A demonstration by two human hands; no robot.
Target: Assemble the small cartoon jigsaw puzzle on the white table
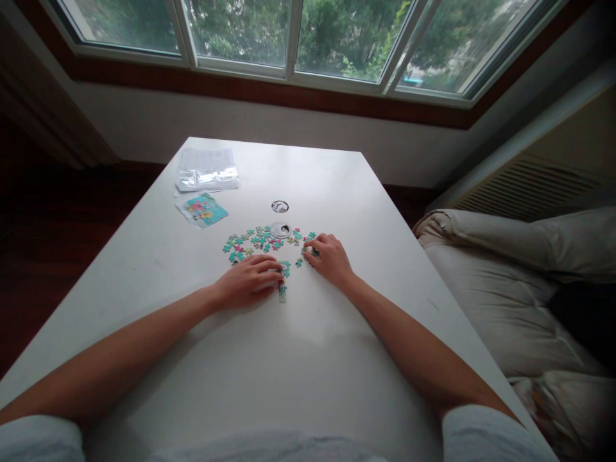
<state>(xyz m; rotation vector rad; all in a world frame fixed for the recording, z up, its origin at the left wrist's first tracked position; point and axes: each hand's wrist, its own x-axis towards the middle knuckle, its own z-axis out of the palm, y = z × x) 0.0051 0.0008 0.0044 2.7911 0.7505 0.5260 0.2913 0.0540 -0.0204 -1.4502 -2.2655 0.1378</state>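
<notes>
Puzzle pieces (pixel 260 240) are spread just beyond my left hand (pixel 251 280), and some sit by the fingertips of my right hand (pixel 327 255). Both hands are loosely curled; can't tell if either's gripping anything.

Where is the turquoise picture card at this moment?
In the head view, the turquoise picture card lies on the far left part of the white table, just nearer than the clear plastic bag.
</notes>
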